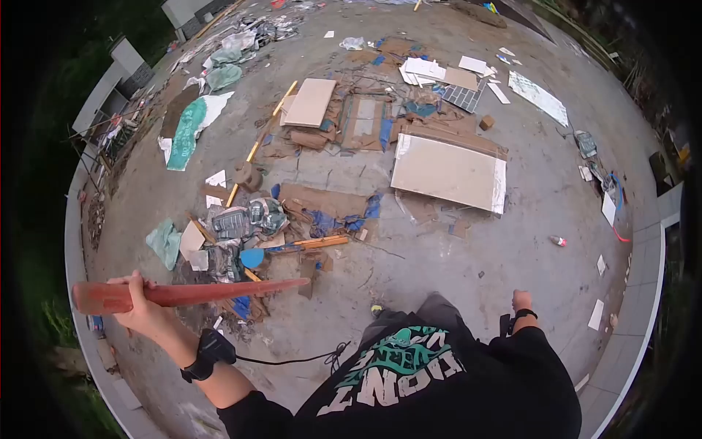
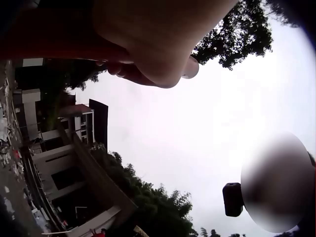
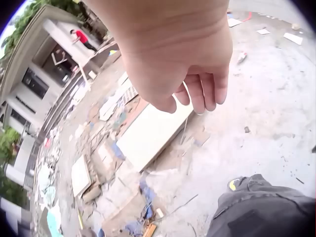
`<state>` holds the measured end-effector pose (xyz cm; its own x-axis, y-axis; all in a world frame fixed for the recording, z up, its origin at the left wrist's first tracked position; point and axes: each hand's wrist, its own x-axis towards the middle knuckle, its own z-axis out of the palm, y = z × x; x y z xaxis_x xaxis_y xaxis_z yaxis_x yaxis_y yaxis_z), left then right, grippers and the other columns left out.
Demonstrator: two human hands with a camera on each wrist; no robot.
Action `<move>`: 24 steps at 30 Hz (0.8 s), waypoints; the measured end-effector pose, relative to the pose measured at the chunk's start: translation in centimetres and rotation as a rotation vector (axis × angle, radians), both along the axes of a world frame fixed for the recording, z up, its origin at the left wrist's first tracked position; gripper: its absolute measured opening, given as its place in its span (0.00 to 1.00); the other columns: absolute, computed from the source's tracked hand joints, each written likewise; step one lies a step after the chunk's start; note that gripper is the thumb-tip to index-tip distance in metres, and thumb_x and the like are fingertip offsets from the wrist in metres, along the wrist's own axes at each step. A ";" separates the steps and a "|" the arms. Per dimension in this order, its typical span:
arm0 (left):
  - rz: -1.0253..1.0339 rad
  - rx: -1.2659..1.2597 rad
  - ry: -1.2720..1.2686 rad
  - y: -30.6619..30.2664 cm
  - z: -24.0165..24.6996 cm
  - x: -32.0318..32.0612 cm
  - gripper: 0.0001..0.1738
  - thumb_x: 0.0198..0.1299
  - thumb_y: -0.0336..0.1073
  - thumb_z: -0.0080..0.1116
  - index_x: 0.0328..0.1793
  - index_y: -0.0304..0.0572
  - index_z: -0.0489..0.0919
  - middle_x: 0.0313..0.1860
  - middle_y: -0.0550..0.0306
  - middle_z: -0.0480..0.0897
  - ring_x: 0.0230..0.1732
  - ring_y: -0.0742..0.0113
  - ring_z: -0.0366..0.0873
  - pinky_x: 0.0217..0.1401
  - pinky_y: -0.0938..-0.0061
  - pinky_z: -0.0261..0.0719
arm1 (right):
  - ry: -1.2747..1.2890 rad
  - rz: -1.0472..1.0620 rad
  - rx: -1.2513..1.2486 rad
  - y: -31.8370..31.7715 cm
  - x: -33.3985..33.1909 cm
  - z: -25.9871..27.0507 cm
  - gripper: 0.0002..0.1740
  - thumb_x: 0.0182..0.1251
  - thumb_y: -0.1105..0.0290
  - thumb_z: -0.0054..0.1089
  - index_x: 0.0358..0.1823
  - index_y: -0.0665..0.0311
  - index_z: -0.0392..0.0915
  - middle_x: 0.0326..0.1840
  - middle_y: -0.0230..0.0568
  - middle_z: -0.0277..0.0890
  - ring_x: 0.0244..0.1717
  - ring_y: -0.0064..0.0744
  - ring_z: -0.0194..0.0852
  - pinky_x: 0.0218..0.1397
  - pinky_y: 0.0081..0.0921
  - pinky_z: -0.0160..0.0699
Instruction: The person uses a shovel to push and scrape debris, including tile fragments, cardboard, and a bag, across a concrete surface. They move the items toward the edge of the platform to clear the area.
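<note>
From my head, I see my left hand point(image 1: 142, 313) gripping the red bar point(image 1: 212, 293), fingers wrapped round it near its broad left end. The bar is held up off the concrete ground point(image 1: 431, 260), its narrow end reaching right, with blue scraps point(image 1: 241, 307) and wooden strips point(image 1: 322, 242) lying below. I judge it stiff and sturdy, moderately heavy, with a dull face that shouldn't slip much. Most of its length lies right of my grip, so that side may tip down; a hold closer to the middle should balance better. My right hand point(image 1: 521, 300) is well apart from it, to the right.

From my left wrist, the bar runs dark along the underside of my palm; most of my fingers are hidden.

From my right wrist, that hand is empty, its fingers loosely bent, with the large pale panel point(image 3: 155, 131) on the ground beyond.
</note>
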<state>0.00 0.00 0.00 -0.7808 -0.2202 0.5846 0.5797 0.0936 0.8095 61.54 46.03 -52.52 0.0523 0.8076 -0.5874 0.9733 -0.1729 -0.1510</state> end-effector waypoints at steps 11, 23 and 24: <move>-0.374 -0.074 0.097 21.1 2.5 14.4 0.16 0.42 0.23 0.59 0.39 0.36 0.68 0.24 0.58 0.70 0.21 0.73 0.66 0.23 0.83 0.65 | 0.317 -0.713 -0.127 -13.0 15.3 6.3 0.12 0.53 0.66 0.49 0.35 0.65 0.70 0.22 0.38 0.72 0.22 0.29 0.70 0.24 0.26 0.70; -1.186 -0.083 0.068 38.7 5.2 38.0 0.14 0.44 0.26 0.52 0.38 0.34 0.64 0.22 0.58 0.65 0.18 0.74 0.63 0.24 0.82 0.61 | 0.510 -0.742 -0.125 -17.1 27.5 3.6 0.13 0.52 0.63 0.51 0.33 0.66 0.71 0.25 0.39 0.73 0.25 0.28 0.71 0.27 0.26 0.71; -1.257 -0.059 0.067 39.7 5.0 40.0 0.13 0.44 0.27 0.51 0.37 0.35 0.64 0.21 0.58 0.65 0.18 0.74 0.63 0.24 0.82 0.61 | 0.498 -0.751 -0.096 -16.9 28.9 3.2 0.13 0.52 0.63 0.51 0.33 0.67 0.71 0.26 0.39 0.73 0.26 0.28 0.71 0.27 0.26 0.71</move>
